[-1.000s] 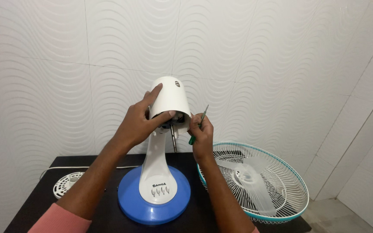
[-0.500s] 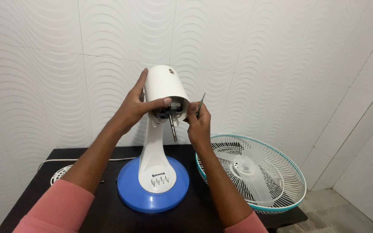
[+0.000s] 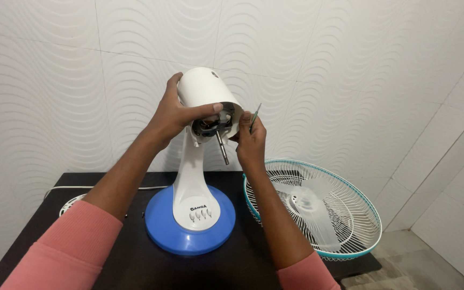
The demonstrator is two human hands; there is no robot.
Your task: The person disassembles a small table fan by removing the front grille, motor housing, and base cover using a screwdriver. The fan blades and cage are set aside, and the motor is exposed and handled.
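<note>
Nearest the camera, two pink sleeves are seen rising from the bottom edge of the frame over the dark tabletop (image 3: 108, 263). On the tabletop, near its middle, the round blue base (image 3: 189, 231) of a table fan is stood, with a white neck (image 3: 191, 185) carrying a row of small push buttons.

At the right edge of the tabletop, a white wire fan guard (image 3: 318, 209) with a teal rim is laid flat, partly overhanging the edge; a translucent blade assembly (image 3: 310, 207) is held inside it. At the left edge, a small white grille piece (image 3: 71, 204) is partly hidden behind the left forearm, and a white cable (image 3: 81, 188) is run along the rear edge.

Above the neck, the white motor housing (image 3: 202, 94) is gripped by the left hand (image 3: 175, 115): fingers are wrapped over its left side and the thumb is pressed across its open lower rim. The motor and a bare metal shaft (image 3: 222, 150), pointing down and slightly right, are exposed in the opening.

The right hand (image 3: 251, 142) is held just beside the housing's right rim, fingertips at the opening, closed around a thin green-handled screwdriver (image 3: 254, 115) whose tip points upward.

Behind everything, a white wave-textured tiled wall (image 3: 323, 64) is seen.
</note>
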